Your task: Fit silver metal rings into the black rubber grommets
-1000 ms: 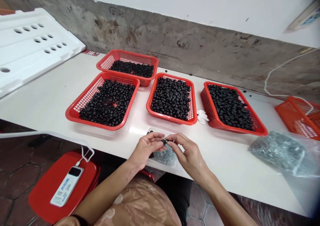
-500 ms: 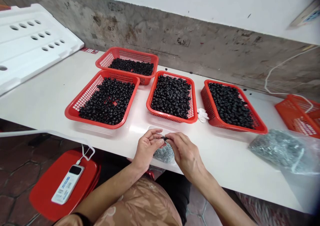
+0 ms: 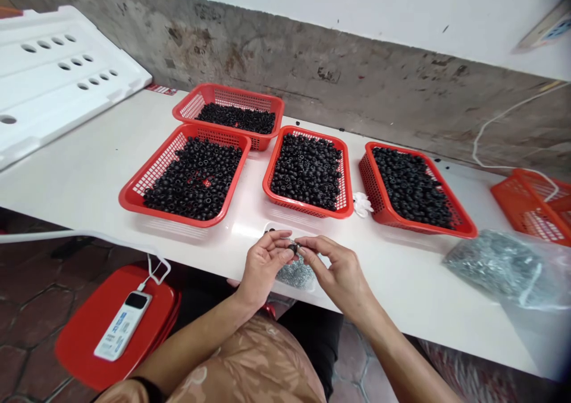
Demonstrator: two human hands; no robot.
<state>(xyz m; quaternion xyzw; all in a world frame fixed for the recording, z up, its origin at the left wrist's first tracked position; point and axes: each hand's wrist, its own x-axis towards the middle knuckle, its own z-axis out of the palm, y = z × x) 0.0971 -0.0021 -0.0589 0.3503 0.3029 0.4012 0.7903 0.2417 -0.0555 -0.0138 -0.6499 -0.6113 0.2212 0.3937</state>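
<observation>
Over the table's front edge, my left hand (image 3: pixel 264 265) pinches a small round black plastic part (image 3: pixel 293 248) between thumb and fingertips. Close against its right side, my right hand (image 3: pixel 335 267) has thumb and index finger pressed together; whatever they grip is too small to make out. Beneath both hands sits a shallow clear tray (image 3: pixel 314 285) with a heap of small shiny metal pieces (image 3: pixel 294 274), partly hidden by the fingers. Straight ahead of the hands stands a red basket (image 3: pixel 307 208) full of similar black parts (image 3: pixel 305 171).
More red baskets of black parts stand at left (image 3: pixel 176 214), back left (image 3: pixel 263 140) and right (image 3: pixel 379 197). A clear bag of metal pieces (image 3: pixel 504 266) lies right, near an orange basket (image 3: pixel 530 197). A power bank (image 3: pixel 122 327) rests on a red stool (image 3: pixel 82 343).
My right hand's fingers have shifted and opened out a little around the fingertip pinch. The black part shows more clearly in my left hand. The view has shifted slightly.
</observation>
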